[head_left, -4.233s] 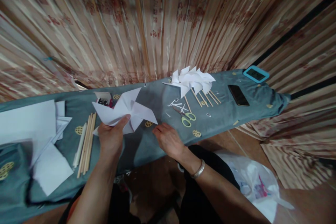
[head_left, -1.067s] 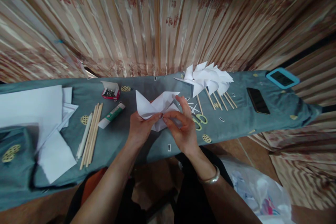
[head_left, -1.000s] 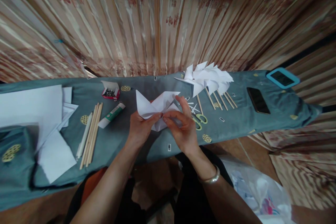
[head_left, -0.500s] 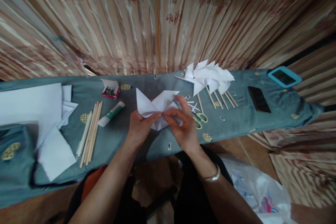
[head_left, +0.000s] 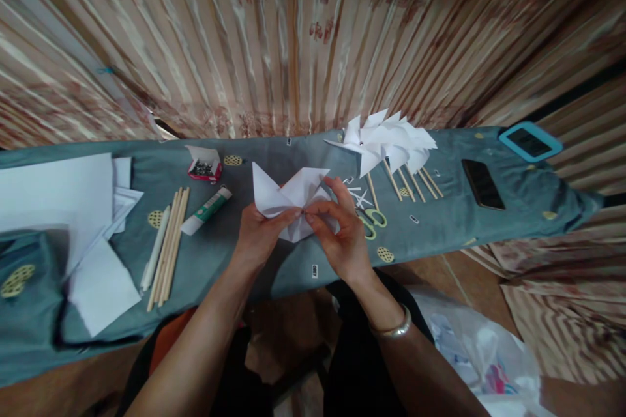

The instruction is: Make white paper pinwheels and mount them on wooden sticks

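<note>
A white paper pinwheel, its corners folded in toward the middle, is held up over the near part of the table. My left hand grips its left side, with the thumb pressed on the centre. Thumb and forefinger of my right hand pinch together at that same centre, the other fingers bent beside the right blade. Whether a small pin sits between those fingertips cannot be made out. Just right of my right hand lie scissors with green handles and thin paper scraps.
Finished pinwheels on sticks lie at the back right, near a phone and a blue-framed device. Leftward are a red box of small metal pins, a glue tube, wooden sticks, a white pen and paper sheets.
Both hands keep the same grip on the pinwheel at its centre. The view has shifted very slightly; nothing else has visibly moved.
</note>
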A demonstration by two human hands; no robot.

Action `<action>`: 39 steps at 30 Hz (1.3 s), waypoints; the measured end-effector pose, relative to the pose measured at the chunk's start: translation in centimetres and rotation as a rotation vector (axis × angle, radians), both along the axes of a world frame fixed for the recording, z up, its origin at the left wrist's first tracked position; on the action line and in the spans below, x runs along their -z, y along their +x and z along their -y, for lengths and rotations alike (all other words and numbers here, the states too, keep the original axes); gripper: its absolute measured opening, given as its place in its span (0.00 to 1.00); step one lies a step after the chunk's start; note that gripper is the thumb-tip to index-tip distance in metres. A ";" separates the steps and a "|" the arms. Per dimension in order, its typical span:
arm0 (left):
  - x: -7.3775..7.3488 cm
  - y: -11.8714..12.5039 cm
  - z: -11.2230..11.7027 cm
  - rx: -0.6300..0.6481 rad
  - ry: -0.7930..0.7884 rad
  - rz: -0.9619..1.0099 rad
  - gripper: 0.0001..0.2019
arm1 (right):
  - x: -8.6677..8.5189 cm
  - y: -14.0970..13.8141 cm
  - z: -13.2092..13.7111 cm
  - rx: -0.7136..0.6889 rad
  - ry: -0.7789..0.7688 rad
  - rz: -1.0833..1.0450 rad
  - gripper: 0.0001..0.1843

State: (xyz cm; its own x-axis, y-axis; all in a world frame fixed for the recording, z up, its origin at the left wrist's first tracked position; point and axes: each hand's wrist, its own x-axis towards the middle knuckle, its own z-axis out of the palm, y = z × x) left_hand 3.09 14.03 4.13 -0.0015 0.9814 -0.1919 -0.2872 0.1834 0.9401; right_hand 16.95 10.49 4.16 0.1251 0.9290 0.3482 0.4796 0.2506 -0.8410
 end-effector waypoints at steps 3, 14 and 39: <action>0.0 0.0 0.0 0.002 -0.005 0.006 0.12 | -0.1 0.0 0.0 0.005 -0.002 0.012 0.04; 0.1 -0.1 -0.1 0.010 0.024 0.018 0.09 | -0.1 0.1 0.1 -0.020 0.017 0.041 0.04; 0.2 -0.6 -0.5 0.048 0.021 0.007 0.16 | 0.0 0.3 0.2 -0.058 0.016 0.069 0.04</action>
